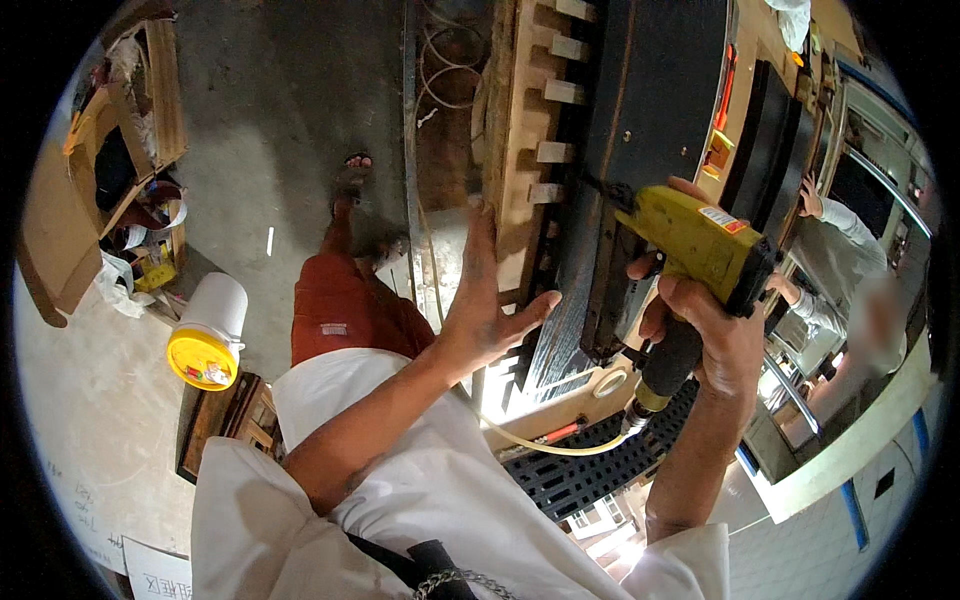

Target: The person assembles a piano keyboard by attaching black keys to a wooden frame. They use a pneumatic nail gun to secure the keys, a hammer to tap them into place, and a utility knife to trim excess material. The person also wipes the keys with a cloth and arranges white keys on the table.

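My right hand is wrapped round the grip of a yellow-green air nail gun with a black magazine. Its nose points left, over a long dark panel. A pale air hose joins the base of the grip and loops to the left. My left hand has its fingers stretched out and thumb spread. It lies at the edge of a light wooden board; whether it touches the board I cannot tell. Several small pale wood blocks form a row between the board and the panel.
On the left stand a white bucket with a yellow lid and an open cardboard box. Another person reaches in from the right, near dark boards. A black perforated mat lies below the nail gun.
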`<state>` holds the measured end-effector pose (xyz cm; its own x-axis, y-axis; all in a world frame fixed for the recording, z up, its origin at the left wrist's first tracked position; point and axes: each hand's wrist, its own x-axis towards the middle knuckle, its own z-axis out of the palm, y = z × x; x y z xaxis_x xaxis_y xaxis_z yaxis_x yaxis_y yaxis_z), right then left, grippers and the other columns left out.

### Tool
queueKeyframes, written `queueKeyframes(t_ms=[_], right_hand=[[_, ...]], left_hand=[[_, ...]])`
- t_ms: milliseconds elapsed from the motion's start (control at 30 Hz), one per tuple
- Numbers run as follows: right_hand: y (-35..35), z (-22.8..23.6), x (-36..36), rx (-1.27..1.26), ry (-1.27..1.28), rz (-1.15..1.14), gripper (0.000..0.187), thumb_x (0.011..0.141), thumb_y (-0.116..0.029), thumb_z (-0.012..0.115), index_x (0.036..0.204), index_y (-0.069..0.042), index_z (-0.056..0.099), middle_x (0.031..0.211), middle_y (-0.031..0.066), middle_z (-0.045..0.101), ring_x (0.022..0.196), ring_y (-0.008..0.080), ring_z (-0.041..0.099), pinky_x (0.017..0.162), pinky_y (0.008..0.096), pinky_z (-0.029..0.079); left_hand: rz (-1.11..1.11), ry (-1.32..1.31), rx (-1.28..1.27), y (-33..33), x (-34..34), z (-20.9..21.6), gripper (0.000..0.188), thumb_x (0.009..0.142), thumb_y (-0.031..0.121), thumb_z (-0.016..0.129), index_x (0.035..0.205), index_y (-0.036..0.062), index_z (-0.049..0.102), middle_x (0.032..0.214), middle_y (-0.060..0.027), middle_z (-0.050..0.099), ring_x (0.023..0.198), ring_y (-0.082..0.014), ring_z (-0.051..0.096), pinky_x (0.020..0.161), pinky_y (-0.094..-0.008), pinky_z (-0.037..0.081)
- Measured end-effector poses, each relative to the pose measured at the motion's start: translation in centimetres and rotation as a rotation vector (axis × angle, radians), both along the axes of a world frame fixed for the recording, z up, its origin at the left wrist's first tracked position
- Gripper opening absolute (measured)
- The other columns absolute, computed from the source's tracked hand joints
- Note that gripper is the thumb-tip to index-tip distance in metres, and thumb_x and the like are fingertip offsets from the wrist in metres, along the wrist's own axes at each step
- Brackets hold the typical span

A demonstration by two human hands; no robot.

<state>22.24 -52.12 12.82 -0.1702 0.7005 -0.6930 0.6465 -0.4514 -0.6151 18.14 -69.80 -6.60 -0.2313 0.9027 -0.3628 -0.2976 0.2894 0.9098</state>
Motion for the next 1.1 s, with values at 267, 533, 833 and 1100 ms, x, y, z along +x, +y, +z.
queueKeyframes(t_ms=[267,533,833,1100], right_hand=[[0.0,0.2,-0.1,-0.037,0.035,-0.009,0.068,0.079,0.004,0.065,0.145,-0.005,0.051,0.094,0.0132,0.071,0.060,0.0153,0.067,0.052,0.0267,0.056],[-0.6,0.1,-0.5,0.044,-0.013,0.068,0.068,0.076,-0.006,0.066,0.143,-0.003,0.053,0.086,0.0142,0.070,0.055,0.0147,0.064,0.049,0.0269,0.054],[0.0,1.2,2.2,0.066,0.223,0.011,0.066,0.079,-0.006,0.069,0.143,-0.002,0.052,0.091,0.0137,0.070,0.058,0.0137,0.065,0.050,0.0255,0.054],[4.4,2.3,-2.4,0.028,0.208,-0.050,0.062,0.082,0.002,0.067,0.142,-0.003,0.052,0.094,0.0144,0.071,0.062,0.0149,0.067,0.054,0.0260,0.057]], left_hand=[[-0.026,0.127,-0.010,-0.1,0.2,-0.2,0.121,0.087,0.036,0.080,0.157,-0.0045,-0.011,0.158,-0.0349,0.018,0.147,-0.0431,0.026,0.121,-0.0471,0.025],[0.013,-0.005,-0.007,0.1,-0.2,0.2,0.114,0.088,0.028,0.080,0.156,-0.0055,-0.006,0.160,-0.0352,0.008,0.148,-0.0443,0.025,0.115,-0.0414,0.039],[0.001,0.180,-0.191,3.7,-6.9,1.8,0.124,0.084,0.072,0.064,0.158,-0.0042,0.001,0.162,-0.0319,0.017,0.151,-0.0433,0.022,0.124,-0.0461,0.020],[0.049,0.209,-0.045,14.7,-10.2,0.6,0.134,0.079,0.056,0.081,0.155,-0.0100,-0.006,0.161,-0.0380,0.006,0.151,-0.0467,0.017,0.123,-0.0476,0.021]])
